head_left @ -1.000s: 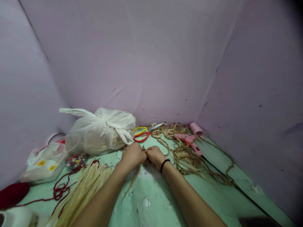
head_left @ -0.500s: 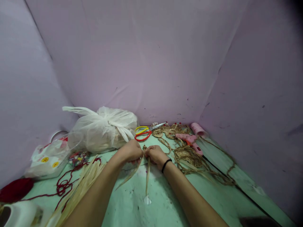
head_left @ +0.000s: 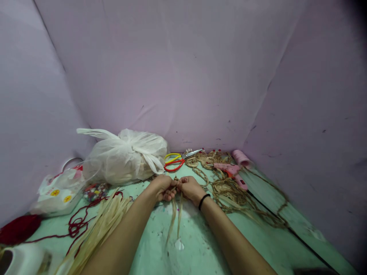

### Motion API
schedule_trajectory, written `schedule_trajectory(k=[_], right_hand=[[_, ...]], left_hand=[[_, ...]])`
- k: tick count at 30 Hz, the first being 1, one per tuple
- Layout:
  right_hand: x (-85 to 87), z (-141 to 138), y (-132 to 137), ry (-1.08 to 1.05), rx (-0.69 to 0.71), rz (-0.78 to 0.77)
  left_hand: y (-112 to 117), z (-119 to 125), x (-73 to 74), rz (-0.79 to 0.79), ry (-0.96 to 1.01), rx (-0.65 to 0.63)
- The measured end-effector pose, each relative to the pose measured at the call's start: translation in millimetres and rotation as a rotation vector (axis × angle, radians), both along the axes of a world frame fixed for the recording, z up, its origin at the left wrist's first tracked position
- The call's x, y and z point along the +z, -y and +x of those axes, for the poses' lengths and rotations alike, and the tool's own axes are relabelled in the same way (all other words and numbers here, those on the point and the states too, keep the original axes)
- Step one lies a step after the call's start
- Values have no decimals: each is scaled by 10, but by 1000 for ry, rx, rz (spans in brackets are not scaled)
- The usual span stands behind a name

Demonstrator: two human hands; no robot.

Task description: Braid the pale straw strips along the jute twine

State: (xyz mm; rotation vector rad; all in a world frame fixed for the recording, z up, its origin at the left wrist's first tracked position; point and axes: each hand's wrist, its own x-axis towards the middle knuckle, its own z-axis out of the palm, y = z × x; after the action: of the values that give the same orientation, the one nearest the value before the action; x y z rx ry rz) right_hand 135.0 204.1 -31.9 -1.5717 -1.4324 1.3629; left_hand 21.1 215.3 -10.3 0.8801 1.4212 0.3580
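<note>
My left hand (head_left: 163, 188) and my right hand (head_left: 189, 188) meet over the green table (head_left: 200, 248), both with fingers pinched on the top of a few pale straw strips (head_left: 175, 217). The strips hang down from the pinch toward me, side by side. A small brown knot shows between the two hands. My right wrist wears a black band (head_left: 203, 201). A pile of loose straw strips (head_left: 97, 233) lies to the left of my left forearm.
A tied white plastic bag (head_left: 126, 156) sits at the back left, scissors with red and yellow handles (head_left: 177, 161) beside it. Jute twine (head_left: 229, 191), a pink glue gun (head_left: 231, 170) and a pink spool (head_left: 240, 157) lie right. Red yarn (head_left: 77, 225), beads (head_left: 94, 191) and a printed bag (head_left: 57, 191) lie left.
The straw strips swung from slanting left to hanging straight down between my forearms. Both hands stayed pinched together at the same spot.
</note>
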Motion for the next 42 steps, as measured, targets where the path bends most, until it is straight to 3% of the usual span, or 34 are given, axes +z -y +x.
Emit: schedule_trajectory(k=[9, 15, 20, 28, 36, 42], right_hand=[[-109, 113, -84, 283, 193, 328], [41, 138, -5, 550, 228, 458], [142, 126, -2, 670, 150, 333], [165, 198, -56, 427, 83, 40], [194, 260, -81, 529, 97, 194], [149, 307, -118, 435, 98, 125]], left_hand=[[-50, -105, -9, -2, -13, -78], [10, -28, 37, 173, -173, -34], [17, -15, 14, 233, -217, -62], [45, 4, 38, 262, -220, -38], [39, -11, 13, 306, -254, -65], [55, 0, 51, 312, -252, -70]])
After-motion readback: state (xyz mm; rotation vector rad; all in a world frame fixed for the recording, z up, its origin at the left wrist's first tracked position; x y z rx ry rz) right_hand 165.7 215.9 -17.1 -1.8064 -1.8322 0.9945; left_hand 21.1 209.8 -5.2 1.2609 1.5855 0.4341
